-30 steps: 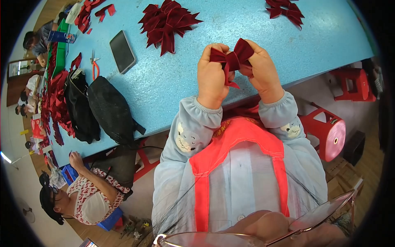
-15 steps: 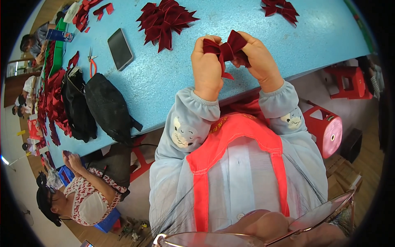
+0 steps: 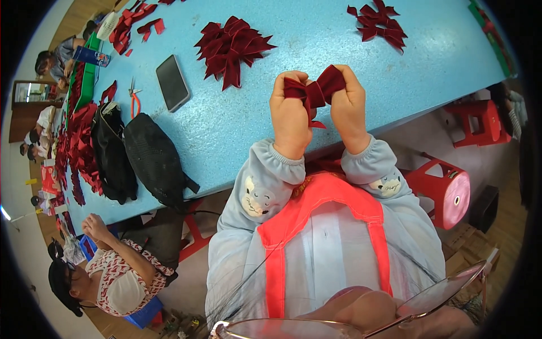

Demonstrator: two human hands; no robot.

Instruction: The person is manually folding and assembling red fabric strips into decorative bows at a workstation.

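A dark red velvet bow is held up between my two hands, near the front edge of the blue table. My left hand is closed round its left loop, fingertips partly hidden behind the ribbon. On the other side my right hand pinches the right loop between thumb and fingers. The centre knot faces up, and one tail hangs down beside my left hand. Beyond my hands lies a heap of similar bows, with a smaller group of bows farther right.
Left of the heap lie a phone, red-handled pliers and a black mesh pouch. Red ribbon pieces pile along the left by a green tray. A co-worker sits at left; red stools stand right.
Both hands have come down and nearer to me with the bow, and my right hand has turned more upright. The whole view has shifted slightly.
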